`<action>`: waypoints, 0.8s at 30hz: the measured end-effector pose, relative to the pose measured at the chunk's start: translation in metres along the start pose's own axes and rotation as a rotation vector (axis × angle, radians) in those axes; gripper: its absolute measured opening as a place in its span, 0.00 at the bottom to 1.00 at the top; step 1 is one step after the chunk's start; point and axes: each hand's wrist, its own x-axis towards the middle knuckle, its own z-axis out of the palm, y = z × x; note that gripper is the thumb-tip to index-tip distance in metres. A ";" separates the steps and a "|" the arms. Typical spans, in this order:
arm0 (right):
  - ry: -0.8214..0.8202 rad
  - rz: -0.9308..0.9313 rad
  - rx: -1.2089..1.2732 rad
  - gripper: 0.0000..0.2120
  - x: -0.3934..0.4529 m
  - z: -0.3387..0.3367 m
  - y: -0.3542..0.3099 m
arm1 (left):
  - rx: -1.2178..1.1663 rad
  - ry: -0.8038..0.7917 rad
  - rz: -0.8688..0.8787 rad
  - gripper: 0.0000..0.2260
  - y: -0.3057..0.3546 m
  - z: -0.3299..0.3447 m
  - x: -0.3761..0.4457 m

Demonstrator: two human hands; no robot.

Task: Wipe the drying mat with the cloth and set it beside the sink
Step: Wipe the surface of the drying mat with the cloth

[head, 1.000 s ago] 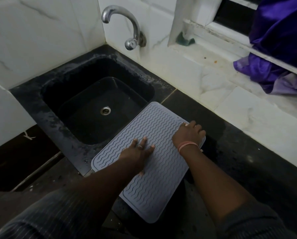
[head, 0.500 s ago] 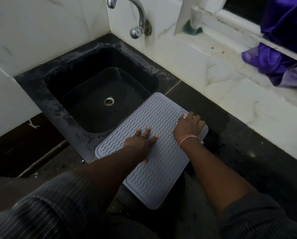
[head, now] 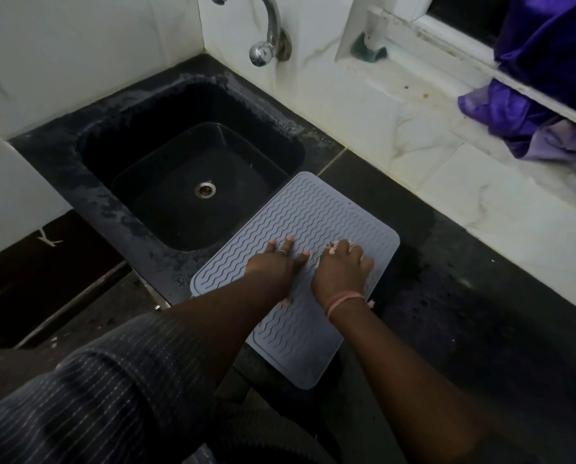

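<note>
The drying mat [head: 316,229] lies flat on the dark counter [head: 463,296] just beside the sink [head: 193,182], on its right, one long edge running along the sink's rim and its near end hanging past the counter's front edge. The mat is pale grey with wavy ridges across its whole top. The left hand [head: 276,262] rests palm-down on the mat near its middle, fingers straight and slightly spread, tips pointing away from the person; a ring shows on one finger and the thumb lies out to the side against the ridges. It holds nothing — it simply presses the mat flat. The right hand [head: 341,269] sits on the mat just to the right of the left hand, the two nearly touching. Its fingers are curled down over a pale cloth [head: 335,245], of which only small scraps show past the fingertips and another bit at the wrist side, near the mat's right edge. Most of the cloth is hidden under the palm, so how it is folded cannot be told. A pink band circles the right wrist. Behind the sink, a metal tap [head: 266,35] comes off the white tiled wall and hangs over the basin's back edge. Farther right of the sink — on the white ledge [head: 413,105] below the window — lies a heap of purple fabric [head: 540,95], well apart from the mat.
</note>
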 end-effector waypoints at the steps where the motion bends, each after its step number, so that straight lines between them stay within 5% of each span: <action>1: -0.017 0.004 0.019 0.21 -0.007 0.000 -0.004 | -0.004 0.014 0.003 0.53 -0.001 0.000 0.000; 12: -0.109 0.079 0.111 0.24 -0.022 -0.007 -0.016 | 0.041 0.092 0.046 0.40 -0.027 0.017 -0.031; 24: -0.112 0.067 0.090 0.23 -0.073 -0.002 -0.044 | 0.042 -0.009 0.074 0.44 -0.035 0.016 -0.029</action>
